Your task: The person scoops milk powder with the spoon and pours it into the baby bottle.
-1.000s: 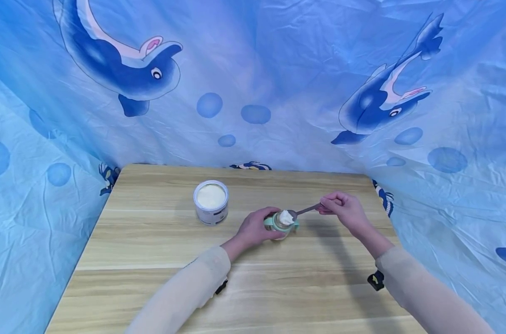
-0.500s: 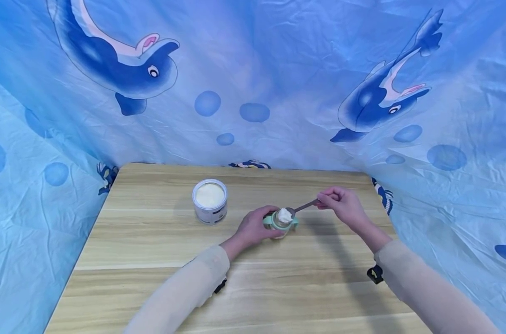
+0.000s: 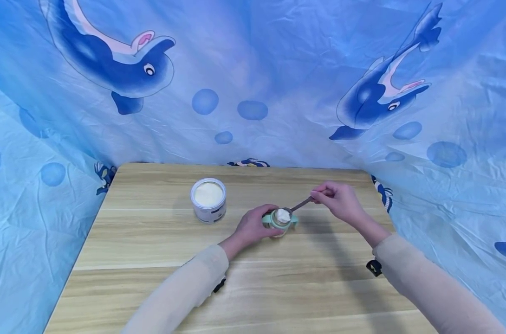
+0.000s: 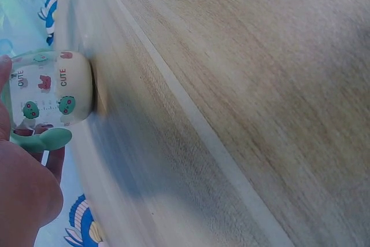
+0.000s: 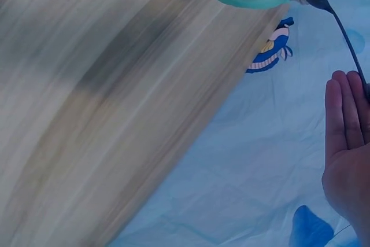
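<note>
In the head view my left hand (image 3: 250,227) grips a clear baby bottle (image 3: 280,227) with green handles, upright on the table. My right hand (image 3: 338,202) pinches the handle end of a dark spoon (image 3: 301,203). The spoon's bowl is at the bottle's open mouth, with a heap of white powder (image 3: 283,215) over the opening. In the left wrist view the bottle (image 4: 46,91) shows cartoon prints and a pale cream layer at its base. From the right wrist, the spoon (image 5: 342,27) slants down from the bottle's neck to my right hand (image 5: 350,154).
An open tin (image 3: 211,215) of pale powder stands left of the bottle. Wooden table (image 3: 161,250) extends around both, its far edge against a blue curtain (image 3: 244,139) printed with dolphins. Dark straps (image 3: 374,267) sit at the wrists.
My right hand has moved slightly up and left, so the spoon tilts more steeply toward the bottle. The powder sits lower at the mouth. The head view has shifted slightly.
</note>
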Available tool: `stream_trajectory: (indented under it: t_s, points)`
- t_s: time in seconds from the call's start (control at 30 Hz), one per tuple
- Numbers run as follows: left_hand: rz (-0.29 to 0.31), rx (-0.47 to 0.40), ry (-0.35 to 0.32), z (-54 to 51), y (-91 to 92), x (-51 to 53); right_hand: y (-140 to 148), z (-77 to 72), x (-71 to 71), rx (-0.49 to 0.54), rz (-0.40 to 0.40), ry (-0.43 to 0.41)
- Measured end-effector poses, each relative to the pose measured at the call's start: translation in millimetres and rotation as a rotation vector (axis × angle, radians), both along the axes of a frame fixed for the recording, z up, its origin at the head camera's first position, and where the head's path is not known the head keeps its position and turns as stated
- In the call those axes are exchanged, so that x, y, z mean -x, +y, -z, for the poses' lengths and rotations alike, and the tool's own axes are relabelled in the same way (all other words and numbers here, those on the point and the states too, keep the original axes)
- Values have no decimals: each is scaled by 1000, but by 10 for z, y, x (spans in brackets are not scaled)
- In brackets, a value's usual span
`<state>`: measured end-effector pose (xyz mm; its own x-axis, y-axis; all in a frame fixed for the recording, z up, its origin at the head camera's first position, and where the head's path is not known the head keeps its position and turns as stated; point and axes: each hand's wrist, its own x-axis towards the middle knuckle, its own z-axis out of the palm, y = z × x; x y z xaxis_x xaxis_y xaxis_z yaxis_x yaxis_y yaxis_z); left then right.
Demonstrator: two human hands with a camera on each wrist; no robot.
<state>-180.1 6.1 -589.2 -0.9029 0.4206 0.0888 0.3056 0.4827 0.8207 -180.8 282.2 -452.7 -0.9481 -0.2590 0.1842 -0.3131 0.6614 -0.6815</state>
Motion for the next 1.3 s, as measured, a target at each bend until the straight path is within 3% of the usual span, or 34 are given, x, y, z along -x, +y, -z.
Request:
stream_trajectory:
  t_s: [0.67,1.1,1.3]
  points:
    - [0,-5,6,-6,-10,-2,-237,-87,-98,-182,-192,335]
    - [5,-15,6,2,-18,4,-201,-79,-108,-194,-225,359]
    - [7,-16,13,-3,-14,4,-198,-106,-127,-220,-295,397]
